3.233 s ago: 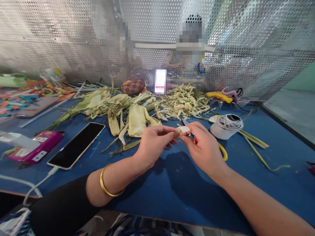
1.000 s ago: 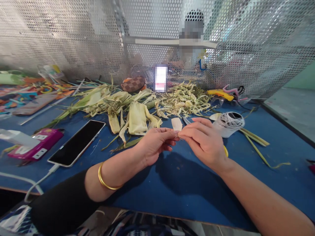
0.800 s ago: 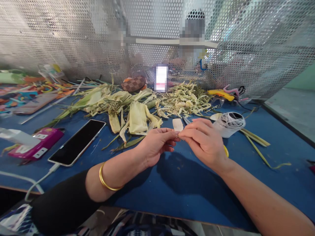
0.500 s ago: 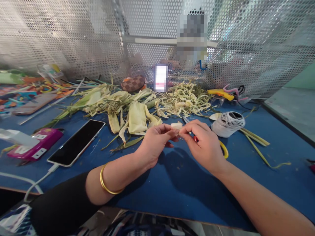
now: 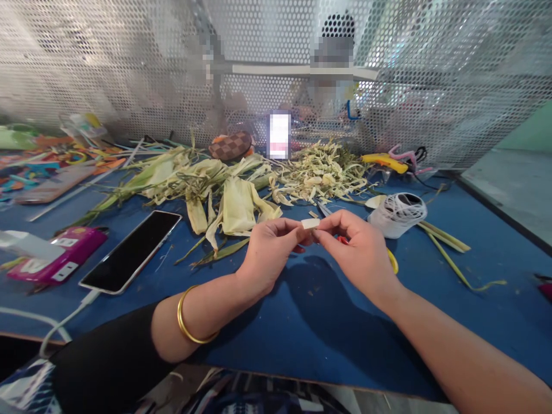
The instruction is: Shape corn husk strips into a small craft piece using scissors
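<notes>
Pale piece pinched between left hand and right hand; bare blue tabletop toward near edge.

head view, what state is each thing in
Small pale flat piece, held in the fingers
Black-screened rectangular phone, dark, cable plugged in
Magenta plastic power strip, white plug inserted
Bright rectangular screen, lit
White string roll, loosely wound
Grey metal scissors, partly hidden, opening unclear
Pale green husk heap, shredded

I hold one pale piece between my left hand and right hand. Leftward of my left hand lie one black-screened phone and one magenta power strip; beyond my right are one white twine roll and one yellow tool.
</notes>
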### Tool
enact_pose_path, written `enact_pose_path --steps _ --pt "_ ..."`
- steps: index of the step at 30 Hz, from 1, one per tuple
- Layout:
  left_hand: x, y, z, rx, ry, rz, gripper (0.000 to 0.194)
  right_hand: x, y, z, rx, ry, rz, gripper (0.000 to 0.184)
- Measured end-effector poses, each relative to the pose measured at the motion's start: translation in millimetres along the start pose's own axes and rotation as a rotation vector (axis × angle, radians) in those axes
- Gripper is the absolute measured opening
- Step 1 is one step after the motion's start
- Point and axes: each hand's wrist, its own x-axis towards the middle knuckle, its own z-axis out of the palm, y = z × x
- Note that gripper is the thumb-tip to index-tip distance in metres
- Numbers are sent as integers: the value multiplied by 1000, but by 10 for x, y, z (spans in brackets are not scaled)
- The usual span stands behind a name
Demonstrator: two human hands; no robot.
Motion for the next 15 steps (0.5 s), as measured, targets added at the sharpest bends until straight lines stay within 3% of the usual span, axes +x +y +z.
enact_pose_path --steps 7,15 --pt "5 5 9 -28 -9 -47 24 27 7 5 145 -23 88 17" --pt "55 16 -23 -155 -103 -181 21 80 46 7 498 -118 159 16"
